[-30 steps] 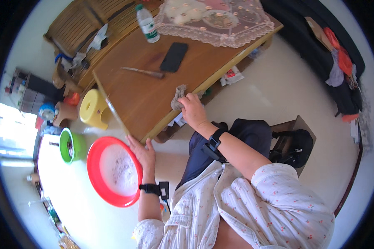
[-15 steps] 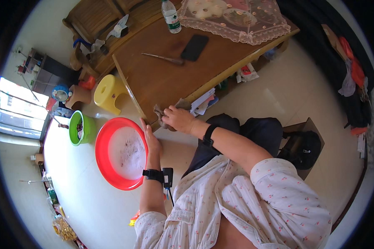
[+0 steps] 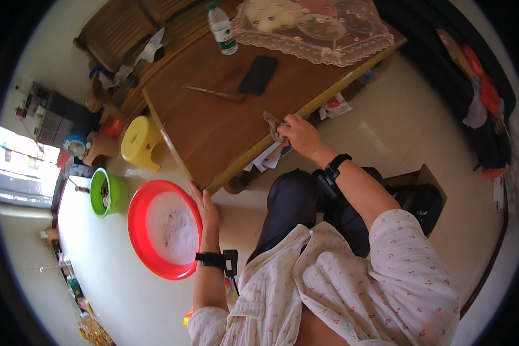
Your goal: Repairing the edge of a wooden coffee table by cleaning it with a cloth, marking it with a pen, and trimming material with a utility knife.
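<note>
My right hand grips a crumpled grey-brown cloth at the front edge of the brown wooden table. The cloth lies against the tabletop edge, partly hidden by my fingers. At the table's near left corner rests my left hand, its fingers stretched out along the wood and nothing held in them. Right beside this hand is a red basin of whitish, sudsy water. A thin tool with a wooden handle and a dark flat rectangular object lie farther back on the table.
A plastic bottle and a lace cloth occupy the table's far side. To the left stand a yellow stool and a green bucket. Papers stick out below the tabletop. A black bag sits at my right.
My right hand has moved the cloth away from the near corner, rightward and farther along the table's front edge. The left hand stays at the corner. The whole view has shifted slightly.
</note>
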{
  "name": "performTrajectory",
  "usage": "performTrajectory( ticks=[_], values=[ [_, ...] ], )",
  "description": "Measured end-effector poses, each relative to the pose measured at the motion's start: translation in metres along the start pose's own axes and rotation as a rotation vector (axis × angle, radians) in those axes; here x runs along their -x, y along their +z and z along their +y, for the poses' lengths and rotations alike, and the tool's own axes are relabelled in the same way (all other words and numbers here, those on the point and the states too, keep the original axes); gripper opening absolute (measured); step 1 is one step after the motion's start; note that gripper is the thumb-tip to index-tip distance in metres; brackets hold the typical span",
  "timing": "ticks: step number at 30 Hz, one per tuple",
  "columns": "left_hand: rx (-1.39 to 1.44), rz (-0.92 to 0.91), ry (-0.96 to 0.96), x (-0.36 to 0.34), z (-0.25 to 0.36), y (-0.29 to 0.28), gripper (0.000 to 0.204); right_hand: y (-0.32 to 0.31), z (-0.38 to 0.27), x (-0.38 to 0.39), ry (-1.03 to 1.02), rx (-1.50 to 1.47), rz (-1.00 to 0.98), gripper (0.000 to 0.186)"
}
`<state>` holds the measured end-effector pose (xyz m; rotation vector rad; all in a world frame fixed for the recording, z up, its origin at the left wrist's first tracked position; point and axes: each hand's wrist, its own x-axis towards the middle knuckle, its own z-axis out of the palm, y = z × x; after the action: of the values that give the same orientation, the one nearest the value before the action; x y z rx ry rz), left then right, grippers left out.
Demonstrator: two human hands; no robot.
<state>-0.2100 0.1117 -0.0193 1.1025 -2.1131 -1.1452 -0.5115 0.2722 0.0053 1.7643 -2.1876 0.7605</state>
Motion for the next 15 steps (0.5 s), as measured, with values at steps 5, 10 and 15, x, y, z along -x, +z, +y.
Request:
performTrajectory(
  ticks=[5,10,15],
  values=[
    [-0.151,0.061,-0.038,0.002,-0.007,-0.004,0.058,-0.015,0.055,0.010,0.178,-0.005,0.126,0.017],
    [-0.273,0.051,0.009,0.000,-0.011,0.000,0.058,-0.023,0.101,0.021,0.332,0.008,0.203,0.019],
    [-0.269,0.070,-0.072,0.001,-0.003,0.004,0.057,-0.028,0.148,0.024,0.530,0.054,0.331,0.021]
  ],
)
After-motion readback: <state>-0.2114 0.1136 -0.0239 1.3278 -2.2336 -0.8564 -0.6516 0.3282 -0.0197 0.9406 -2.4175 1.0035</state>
